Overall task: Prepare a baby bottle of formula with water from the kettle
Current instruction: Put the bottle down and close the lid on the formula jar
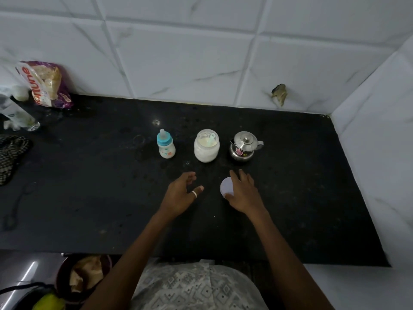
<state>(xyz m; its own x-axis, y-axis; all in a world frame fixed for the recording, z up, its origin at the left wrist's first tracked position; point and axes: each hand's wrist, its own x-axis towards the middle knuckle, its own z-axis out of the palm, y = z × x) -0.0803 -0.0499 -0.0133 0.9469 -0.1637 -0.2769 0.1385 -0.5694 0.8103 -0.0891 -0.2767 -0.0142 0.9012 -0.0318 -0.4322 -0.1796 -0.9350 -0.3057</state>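
A baby bottle (165, 147) with a blue collar and teat stands upright on the black counter (89, 198). To its right stands an open clear jar of white formula powder (206, 146) with a scoop inside. Further right sits a small steel kettle (243, 146) with its lid on. A round white jar lid (225, 187) lies flat on the counter in front of the jar. My right hand (243, 193) rests on the lid's right side, fingers spread over it. My left hand (183, 193), with a ring on the thumb, hovers open above the counter, left of the lid.
A purple food bag (44, 85) leans on the tiled wall at the back left, beside a clear bottle (17, 113) and a small white container (20, 92). A checked cloth (11, 157) lies at the left edge. A tiled side wall closes the right.
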